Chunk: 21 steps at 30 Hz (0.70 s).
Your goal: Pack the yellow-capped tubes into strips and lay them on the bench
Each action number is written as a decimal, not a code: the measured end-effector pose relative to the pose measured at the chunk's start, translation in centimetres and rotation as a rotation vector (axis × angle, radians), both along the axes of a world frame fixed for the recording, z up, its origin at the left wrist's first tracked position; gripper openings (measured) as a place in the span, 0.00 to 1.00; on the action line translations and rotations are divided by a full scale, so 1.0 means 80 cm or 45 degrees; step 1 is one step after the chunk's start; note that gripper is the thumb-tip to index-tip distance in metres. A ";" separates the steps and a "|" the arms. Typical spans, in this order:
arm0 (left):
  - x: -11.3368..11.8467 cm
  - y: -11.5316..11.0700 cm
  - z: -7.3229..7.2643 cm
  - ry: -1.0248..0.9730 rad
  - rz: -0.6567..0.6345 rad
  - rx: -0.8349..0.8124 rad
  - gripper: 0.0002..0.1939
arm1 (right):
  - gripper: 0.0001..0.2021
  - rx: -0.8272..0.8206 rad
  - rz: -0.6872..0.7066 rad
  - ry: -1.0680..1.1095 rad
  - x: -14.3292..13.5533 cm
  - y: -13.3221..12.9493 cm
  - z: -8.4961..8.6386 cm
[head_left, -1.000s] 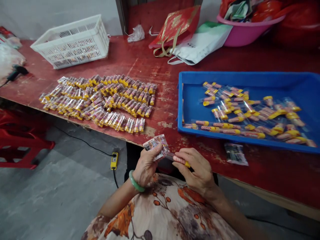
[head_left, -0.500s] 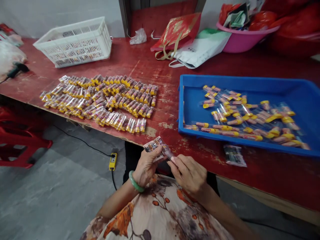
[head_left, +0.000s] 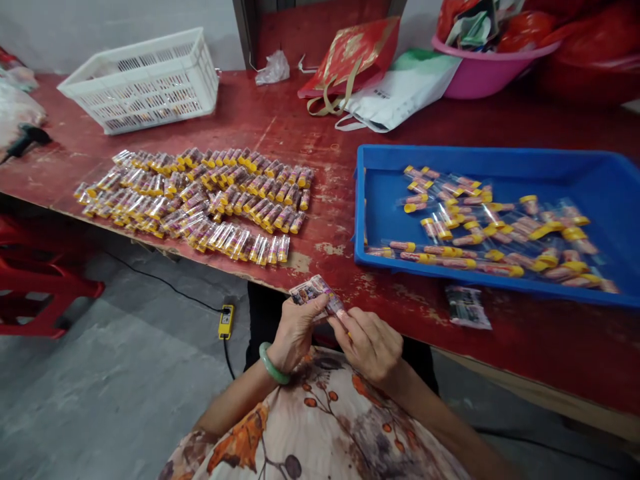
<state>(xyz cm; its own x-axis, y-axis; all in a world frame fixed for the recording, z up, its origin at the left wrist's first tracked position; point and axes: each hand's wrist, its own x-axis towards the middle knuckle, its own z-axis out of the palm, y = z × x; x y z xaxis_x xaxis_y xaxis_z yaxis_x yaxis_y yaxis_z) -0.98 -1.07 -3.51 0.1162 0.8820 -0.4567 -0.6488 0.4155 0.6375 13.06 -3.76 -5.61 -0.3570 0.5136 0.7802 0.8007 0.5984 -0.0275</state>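
Observation:
My left hand [head_left: 296, 328], with a green bangle at the wrist, grips a small stack of printed plastic sleeves [head_left: 311, 291] between thumb and fingers, just over the table's front edge. Against the stack's right end, my right hand [head_left: 373, 343] is closed on a small tube [head_left: 338, 309], largely hidden by fingers and sleeve film. To the left lie rows of sleeved tubes [head_left: 235, 240] with yellow ends. The blue tray [head_left: 364, 200] on the right holds loose clear tubes [head_left: 440, 223] with yellow caps and pinkish contents.
A small bundle of printed film [head_left: 468, 307] lies in front of the tray. Behind are a white basket [head_left: 150, 93], a red bag [head_left: 350, 57], a white bag [head_left: 387, 100] and a pink basin [head_left: 480, 67]. A dark-handled tool [head_left: 27, 139] rests far left; red stools [head_left: 45, 280] stand below.
My right hand has shifted slightly left, closer to my left hand, and the tube now sits further within the sleeve film. My left hand keeps its hold on the stack.

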 end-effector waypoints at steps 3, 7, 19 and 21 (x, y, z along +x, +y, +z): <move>0.001 0.000 0.003 -0.032 -0.008 0.017 0.15 | 0.20 -0.098 0.055 0.135 -0.002 0.005 0.006; -0.006 0.006 0.008 -0.092 0.002 0.028 0.14 | 0.18 -0.592 0.368 0.403 0.012 0.009 0.026; 0.004 -0.003 0.021 -0.038 -0.170 -0.045 0.16 | 0.14 -0.551 0.227 0.773 0.006 0.007 0.041; 0.005 -0.005 0.020 -0.028 -0.182 -0.034 0.16 | 0.14 -0.507 0.204 0.775 0.005 0.007 0.042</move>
<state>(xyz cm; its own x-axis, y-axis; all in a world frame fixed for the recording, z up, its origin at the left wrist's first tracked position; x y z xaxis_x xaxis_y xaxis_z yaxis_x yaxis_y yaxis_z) -0.61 -1.48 -1.91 0.2501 0.8432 -0.4759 -0.5957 0.5215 0.6109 13.42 -3.17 -2.27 -0.0155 0.7766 0.6297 0.4784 0.5588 -0.6774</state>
